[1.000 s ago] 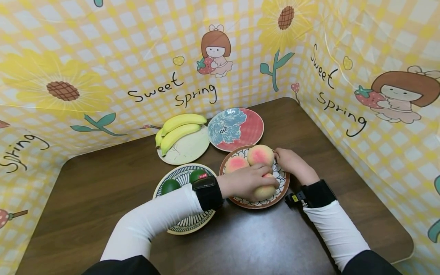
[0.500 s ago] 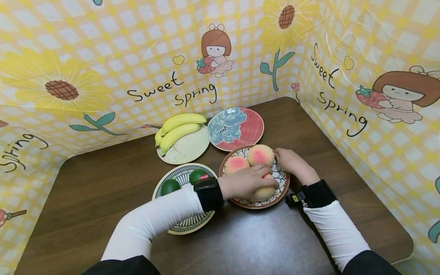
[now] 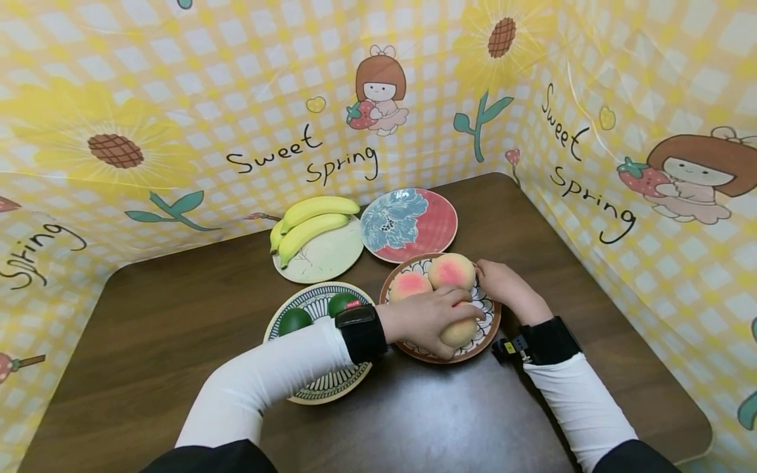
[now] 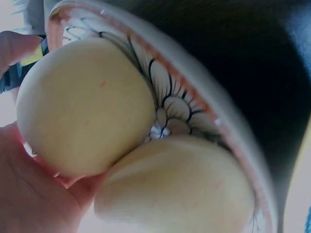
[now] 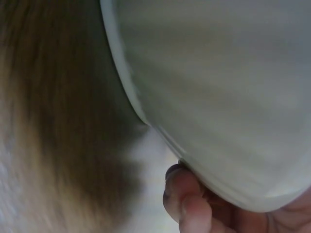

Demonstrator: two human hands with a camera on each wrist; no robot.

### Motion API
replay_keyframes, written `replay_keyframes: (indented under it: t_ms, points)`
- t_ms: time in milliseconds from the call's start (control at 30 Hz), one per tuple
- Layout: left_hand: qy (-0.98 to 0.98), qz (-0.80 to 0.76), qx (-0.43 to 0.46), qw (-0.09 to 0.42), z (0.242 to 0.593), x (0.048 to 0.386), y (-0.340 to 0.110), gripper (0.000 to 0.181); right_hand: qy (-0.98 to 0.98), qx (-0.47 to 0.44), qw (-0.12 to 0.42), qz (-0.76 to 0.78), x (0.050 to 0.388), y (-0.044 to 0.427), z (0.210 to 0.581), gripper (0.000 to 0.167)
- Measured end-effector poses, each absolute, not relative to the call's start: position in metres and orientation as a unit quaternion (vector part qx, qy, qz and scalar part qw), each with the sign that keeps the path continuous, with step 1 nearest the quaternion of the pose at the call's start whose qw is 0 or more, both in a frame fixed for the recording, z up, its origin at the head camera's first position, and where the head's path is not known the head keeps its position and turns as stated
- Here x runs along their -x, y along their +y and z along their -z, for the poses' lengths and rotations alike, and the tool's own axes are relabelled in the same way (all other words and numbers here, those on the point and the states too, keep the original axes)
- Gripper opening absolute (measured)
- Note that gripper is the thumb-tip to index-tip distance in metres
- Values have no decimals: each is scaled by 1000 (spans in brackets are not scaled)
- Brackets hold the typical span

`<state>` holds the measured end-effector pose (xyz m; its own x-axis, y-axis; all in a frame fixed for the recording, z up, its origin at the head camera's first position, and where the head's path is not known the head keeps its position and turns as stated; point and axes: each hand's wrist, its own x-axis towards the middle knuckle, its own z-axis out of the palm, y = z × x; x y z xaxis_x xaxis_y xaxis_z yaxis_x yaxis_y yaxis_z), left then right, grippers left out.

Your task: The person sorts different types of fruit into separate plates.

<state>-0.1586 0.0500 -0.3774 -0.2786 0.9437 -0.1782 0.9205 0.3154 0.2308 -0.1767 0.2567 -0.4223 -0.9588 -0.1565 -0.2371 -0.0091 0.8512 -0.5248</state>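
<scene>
Your left hand (image 3: 421, 320) has spread its thumb since half a second ago: in the head view it now shows below the front pale yellow, pink-blushed round peach (image 3: 458, 334), while the fingers stay curved over that fruit's upper side. You have the peach between fingers and thumb; how firmly, you cannot tell from here. It lies on a white, petal-patterned round plate with a brown rim (image 3: 494, 322), beside a rear peach (image 3: 452, 271) and a left-hand peach (image 3: 411, 287). Your right hand (image 3: 510, 290) holds that plate's far right edge. Left of it, under your forearm, two dark green smooth fruits (image 3: 294, 321) show on a cream plate with dark radiating lines (image 3: 319, 299). Behind these, yellow bananas (image 3: 322, 207) lie on a pale cream plate (image 3: 334, 259), next to a glossy red plate with a blue flower (image 3: 437, 226). In the left wrist view, one peach sits against your palm, a second just beside it, with the patterned plate curving past both. In the right wrist view, your curled fingers grip the pale plate's edge from outside; blur hides finer detail.
</scene>
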Motion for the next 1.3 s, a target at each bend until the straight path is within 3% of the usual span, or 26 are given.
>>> replay_keyframes:
  t_ms: [133,300,467,667,800,967,1300]
  points:
    - [801,-71,-577,143,361,168,45,73,943,43,149,295,179,259,422,38]
    - [834,-117,-534,80,321,192,27,67,936,39,155,313,183,263,418,34]
    - [875,-164,-455,26,291,230,-5,67,927,24,167,334,184,268,416,38]
    - [920,-183,-347,17,274,283,-56,72,921,22,183,343,186,277,406,46]
    - [947,-174,-266,41,274,312,-90,70,923,23,198,329,201,284,387,51]
    - [961,-175,-207,57,292,334,-122,66,924,31,200,323,228,285,370,46]
    - [969,-145,-180,87,336,349,-138,66,884,44,260,386,267,273,388,46]
